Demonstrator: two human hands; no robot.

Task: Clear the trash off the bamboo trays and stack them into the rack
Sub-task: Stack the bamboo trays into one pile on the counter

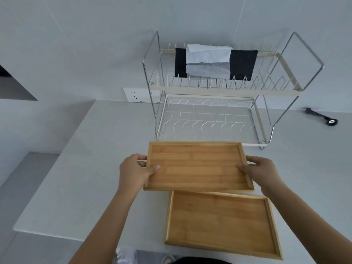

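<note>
I hold one bamboo tray [196,166] above the counter, just in front of the wire rack [209,119]. My left hand [133,171] grips its left short edge, thumb on the inside. My right hand [261,173] grips its right short edge the same way. The tray's inside is bare, with no trash on it. A second bamboo tray [221,223] lies flat on the counter nearer to me, partly under the held one, also bare. The two-tier rack has a bare lower tier right behind the held tray.
On the rack's upper tier [224,88] stand a black cloth [242,64] and a white paper or cloth [207,60]. A black brush [322,117] lies on the counter at the right. A wall socket [136,95] sits left of the rack. The counter edge [47,233] drops off at left.
</note>
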